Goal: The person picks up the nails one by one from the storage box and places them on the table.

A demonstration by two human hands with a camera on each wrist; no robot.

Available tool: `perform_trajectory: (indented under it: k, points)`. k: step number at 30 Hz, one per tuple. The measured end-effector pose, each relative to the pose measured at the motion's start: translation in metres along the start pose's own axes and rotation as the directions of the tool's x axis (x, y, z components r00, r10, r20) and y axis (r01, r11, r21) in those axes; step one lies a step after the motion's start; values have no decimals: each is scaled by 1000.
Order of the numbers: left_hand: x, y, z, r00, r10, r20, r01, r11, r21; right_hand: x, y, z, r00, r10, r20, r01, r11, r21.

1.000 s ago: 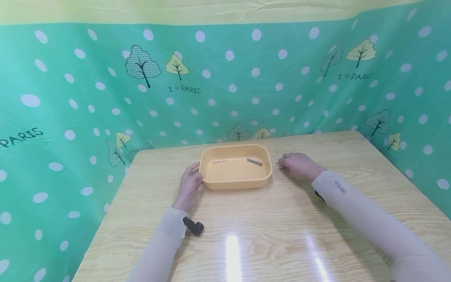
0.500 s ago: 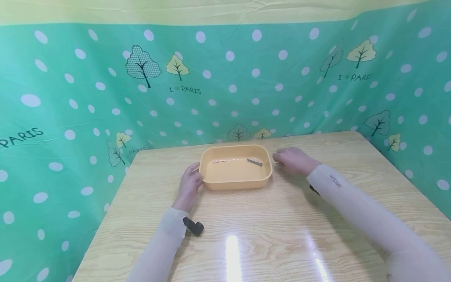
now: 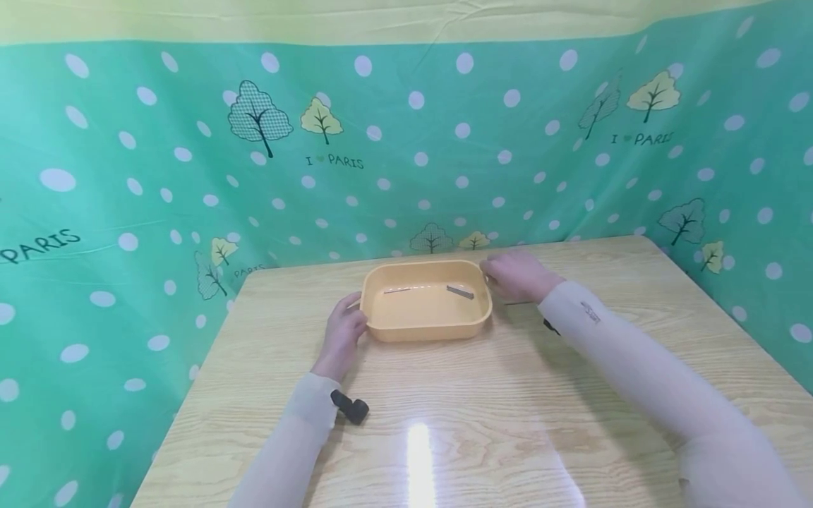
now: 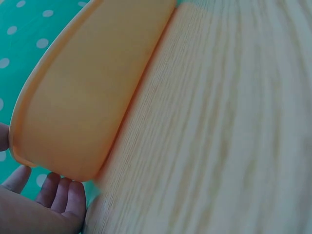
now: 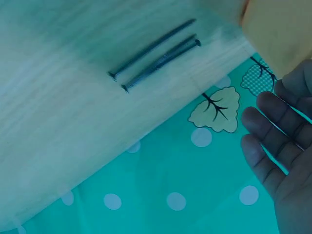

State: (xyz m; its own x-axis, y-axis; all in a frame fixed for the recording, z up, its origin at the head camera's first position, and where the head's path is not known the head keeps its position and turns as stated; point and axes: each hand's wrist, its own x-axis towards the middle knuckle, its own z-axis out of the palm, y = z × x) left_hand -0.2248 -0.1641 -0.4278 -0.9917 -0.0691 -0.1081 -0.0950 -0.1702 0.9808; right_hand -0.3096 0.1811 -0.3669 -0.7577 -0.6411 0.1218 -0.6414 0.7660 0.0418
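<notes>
Left hand [image 3: 343, 330], fingers loosely extended, touches the orange tray's [image 3: 425, 333] left end. Right hand [image 3: 516, 275] has shifted to its right rim; any grip cannot be told. Work appears incomplete: loose nails [image 5: 153, 48] lie on the table [image 3: 495, 395], others inside the tray.

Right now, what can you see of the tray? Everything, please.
The tray is pale orange and oblong, with rounded corners, low walls and a lipped rim; it looks like smooth, slightly glossy plastic. It sits upright and level on the wood-grain table, long side across. Inside lie a thin nail-like piece and, farther right, a small grey bundle. The left hand touches its left end; whether the right hand touches the right rim is unclear.
</notes>
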Motion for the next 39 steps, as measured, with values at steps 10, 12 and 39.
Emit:
perform_trajectory:
  k: [10, 12, 39]
  points:
    - [-1, 1, 0, 1000, -8, -17, 8, 1000, -2, 16, -14, -17, 998, -6, 58, 4, 999, 33]
    - [-2, 0, -1, 1000, -8, -17, 8, 1000, -9, 20, -18, -19, 998, -14, 66, 12, 999, 31]
    - [-2, 0, 2, 1000, 8, -26, -8, 1000, -18, 64, -57, -24, 992, -119, 49, 114, 989, 92]
